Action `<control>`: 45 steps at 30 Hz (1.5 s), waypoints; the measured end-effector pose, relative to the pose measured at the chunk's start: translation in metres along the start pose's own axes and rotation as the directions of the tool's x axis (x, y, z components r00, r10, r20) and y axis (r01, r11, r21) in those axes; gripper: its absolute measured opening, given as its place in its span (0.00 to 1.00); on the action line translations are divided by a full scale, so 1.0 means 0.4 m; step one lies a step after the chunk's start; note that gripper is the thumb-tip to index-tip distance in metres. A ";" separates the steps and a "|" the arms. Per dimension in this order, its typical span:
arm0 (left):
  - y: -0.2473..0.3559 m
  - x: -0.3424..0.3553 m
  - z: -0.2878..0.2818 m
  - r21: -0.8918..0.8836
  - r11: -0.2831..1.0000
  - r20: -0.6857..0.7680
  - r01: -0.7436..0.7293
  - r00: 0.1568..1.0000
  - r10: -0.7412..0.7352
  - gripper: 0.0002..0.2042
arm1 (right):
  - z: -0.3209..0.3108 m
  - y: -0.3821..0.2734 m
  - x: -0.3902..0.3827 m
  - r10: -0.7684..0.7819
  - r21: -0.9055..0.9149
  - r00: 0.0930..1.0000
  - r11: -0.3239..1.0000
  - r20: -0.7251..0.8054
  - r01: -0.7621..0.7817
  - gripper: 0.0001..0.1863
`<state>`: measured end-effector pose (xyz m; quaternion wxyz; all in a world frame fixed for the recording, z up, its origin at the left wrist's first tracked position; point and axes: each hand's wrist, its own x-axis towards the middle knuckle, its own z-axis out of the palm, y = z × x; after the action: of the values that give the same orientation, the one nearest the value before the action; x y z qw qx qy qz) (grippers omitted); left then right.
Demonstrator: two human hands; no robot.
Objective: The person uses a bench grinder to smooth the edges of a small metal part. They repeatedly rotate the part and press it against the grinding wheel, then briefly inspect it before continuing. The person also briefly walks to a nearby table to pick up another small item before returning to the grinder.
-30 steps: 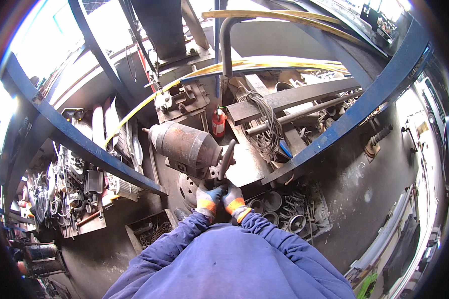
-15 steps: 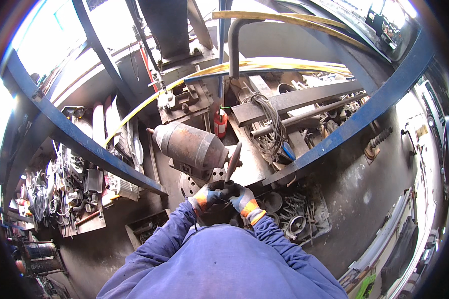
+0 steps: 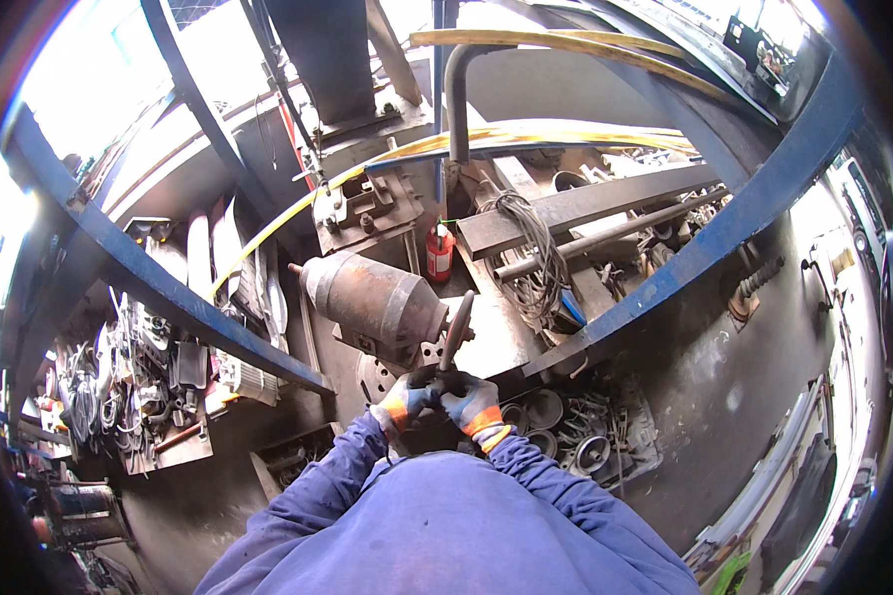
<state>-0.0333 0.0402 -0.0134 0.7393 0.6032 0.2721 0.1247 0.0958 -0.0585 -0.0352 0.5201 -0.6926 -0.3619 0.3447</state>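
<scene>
A rusty, barrel-shaped motor (image 3: 372,300) stands before me, with a thin grinding or buffing wheel (image 3: 456,331) on its right-hand end, seen edge-on. My left hand (image 3: 410,397), in a grey-blue and orange glove, is closed just below and left of the wheel. Close beside it, my right hand (image 3: 471,401) in a matching glove is closed too. Between them, at the wheel's lower edge, they grip a small dark part whose kind I cannot make out. Its contact with the wheel is hidden by the fingers.
A red bottle-shaped container (image 3: 440,254) stands behind the motor. Blue steel beams (image 3: 704,260) cross both sides. A coil of cable (image 3: 536,248) hangs over a metal bar at right. Trays of metal scrap (image 3: 593,452) lie below right, and more scrap (image 3: 174,367) is heaped at left.
My right hand has shifted slightly left, closer to my left hand. My left hand has barely moved, and both stay low by the wheel.
</scene>
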 end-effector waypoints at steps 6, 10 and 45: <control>-0.017 -0.007 0.002 -0.144 0.983 -0.078 0.114 0.989 -0.126 0.23 | 0.014 0.038 0.012 -0.131 -0.107 0.990 0.985 0.051 0.136 0.15; -0.023 0.020 0.012 -0.081 0.996 -0.059 0.048 0.997 -0.053 0.23 | -0.006 0.029 0.012 -0.005 -0.045 0.999 0.999 0.041 0.007 0.16; -0.052 0.002 0.081 -0.724 0.684 -0.068 0.092 0.977 -0.203 0.15 | 0.023 0.070 0.013 0.100 0.279 0.993 0.957 -0.061 -0.079 0.13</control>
<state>-0.0176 0.0089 -0.0297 0.9016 0.2333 0.3020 0.2036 0.0943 -0.0553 -0.0649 0.6087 -0.6413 -0.2588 0.3889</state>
